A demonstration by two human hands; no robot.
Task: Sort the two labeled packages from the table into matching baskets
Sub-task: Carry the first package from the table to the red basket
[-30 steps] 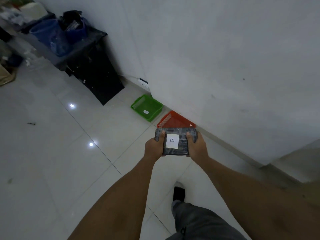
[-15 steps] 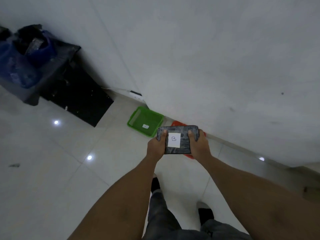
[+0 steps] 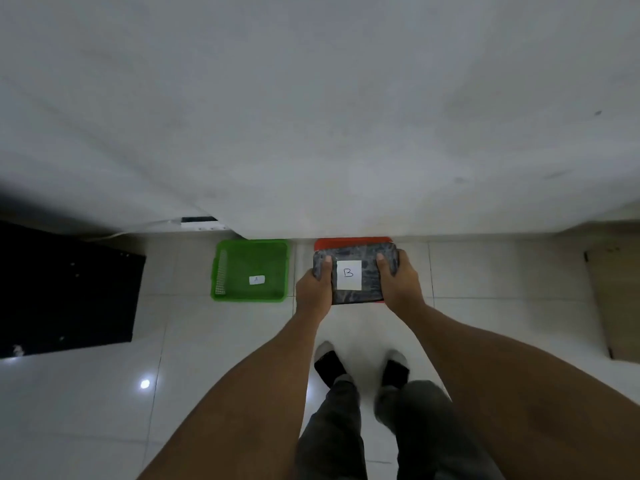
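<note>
I hold a dark grey wrapped package (image 3: 356, 252) with a white label marked B between both hands. My left hand (image 3: 313, 289) grips its left end and my right hand (image 3: 401, 284) grips its right end. The package hangs directly over a red basket (image 3: 349, 241), which it hides almost entirely; only the far rim shows. To the left on the floor stands a green basket (image 3: 251, 251) with a small white label marked A lying inside it. Both baskets sit against the white wall.
A black panel (image 3: 65, 292) lies on the tiled floor at left. A white power strip (image 3: 199, 221) sits by the wall behind the green basket. A brown board (image 3: 616, 299) is at the right edge. My feet stand on the tiles just short of the red basket.
I have walked up to the baskets and now face them square on. The package has moved from in front of the red basket to directly above it.
</note>
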